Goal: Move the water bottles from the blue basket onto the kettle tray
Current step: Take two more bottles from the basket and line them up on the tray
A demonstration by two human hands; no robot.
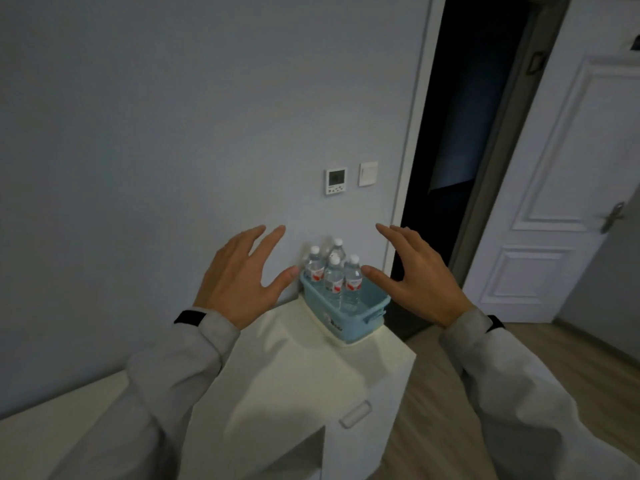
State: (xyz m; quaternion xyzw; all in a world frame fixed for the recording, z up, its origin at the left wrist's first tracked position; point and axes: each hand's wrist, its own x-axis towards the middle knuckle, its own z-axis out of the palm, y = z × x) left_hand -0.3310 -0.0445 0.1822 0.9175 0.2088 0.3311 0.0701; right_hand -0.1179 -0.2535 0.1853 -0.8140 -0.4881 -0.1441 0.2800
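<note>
Both my hands are up in front of me, fingers spread wide, holding nothing. My left hand point(239, 275) sits left of the light blue plastic basket point(360, 315), thumb tip near the basket's left rim, though contact can't be judged from this angle. My right hand point(415, 271) is on the other side, thumb pointing in toward the bottles, also no contact that I can confirm. Grey sleeves point(162, 389) on both arms, dark band at each wrist.

Four clear plastic water bottles point(333, 282) with white caps and red-and-white labels stand upright inside the basket, packed close together toward its back left end. None is out of it. The basket's front right part looks bare.

The basket stands on the far corner of a white cabinet top point(294, 375), up against the pale wall. It seems to rest on a cream-coloured flat base point(363, 337) that sticks out under its edge; can't tell what that is.

On the wall above: a small white thermostat panel point(335, 181) and a white light switch point(367, 173) beside it. To the right, a dark open doorway point(460, 133), then a white panelled door point(568, 188) with a metal lever handle. Wood floor point(433, 393) lower right. Lighting is dim.
</note>
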